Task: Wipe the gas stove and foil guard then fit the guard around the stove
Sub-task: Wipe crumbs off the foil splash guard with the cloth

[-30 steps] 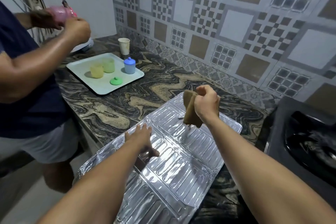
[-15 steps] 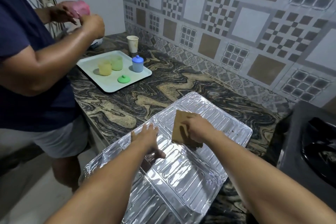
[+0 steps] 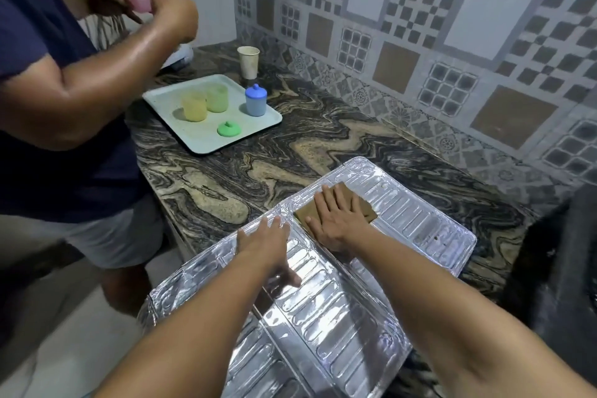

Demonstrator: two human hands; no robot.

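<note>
Brown cloth (image 3: pixel 336 208) now flat under right hand (image 3: pixel 336 220), ribbed foil guard (image 3: pixel 420 223).

Home kitchen. Swirled dark-and-tan stone surface (image 3: pixel 290 152) runs along a wall of patterned tiles (image 3: pixel 420 26). Black gas stove (image 3: pixel 562 268) at right edge. Pale tray (image 3: pixel 200 142) carries small plastic cups (image 3: pixel 193 106) and a lidded blue container (image 3: pixel 256 100); a paper cup (image 3: pixel 248 62) stands behind it.

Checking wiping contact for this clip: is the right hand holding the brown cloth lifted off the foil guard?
No. The right hand lies flat, pressing the brown cloth onto the foil guard.
</note>
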